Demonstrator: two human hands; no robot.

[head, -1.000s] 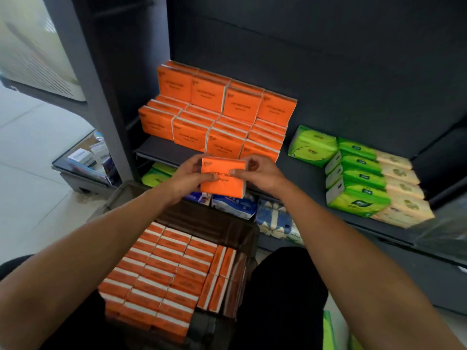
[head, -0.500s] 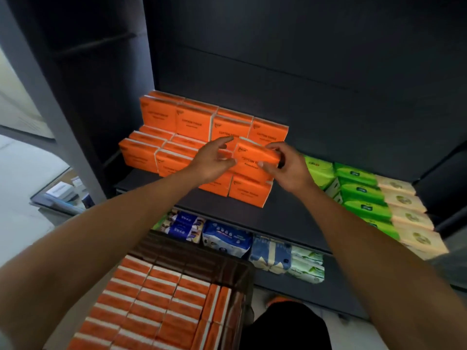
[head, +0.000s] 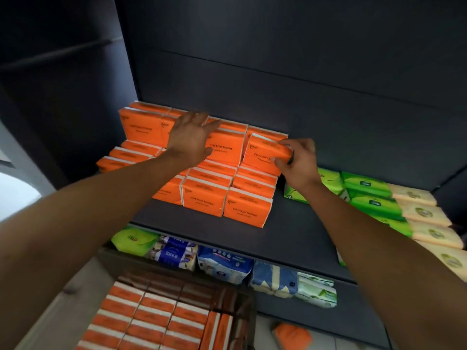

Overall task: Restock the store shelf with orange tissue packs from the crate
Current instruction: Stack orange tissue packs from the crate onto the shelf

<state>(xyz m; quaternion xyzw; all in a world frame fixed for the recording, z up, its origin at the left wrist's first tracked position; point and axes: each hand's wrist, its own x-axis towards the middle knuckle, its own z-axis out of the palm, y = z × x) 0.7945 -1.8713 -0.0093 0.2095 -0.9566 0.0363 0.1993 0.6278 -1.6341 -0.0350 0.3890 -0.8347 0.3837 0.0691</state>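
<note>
Orange tissue packs (head: 202,195) stand stacked in rows on the dark shelf (head: 290,231). My right hand (head: 299,161) grips the right end of one orange pack (head: 262,154) at the top right of the stack. My left hand (head: 190,137) lies flat with straight fingers against the upright packs of the back row. Below, the dark crate (head: 237,299) holds several rows of orange packs (head: 149,319) standing on edge.
Green packs (head: 369,195) and cream packs (head: 427,218) fill the shelf to the right. The lower shelf carries green, blue and white packs (head: 222,263). One orange pack (head: 293,335) lies on the floor beside the crate. Bare shelf lies in front of the orange stack.
The pack that both hands carried has gone up onto the top right of the stack. My left hand has let go and moved left onto the back row; my right hand still grips it.
</note>
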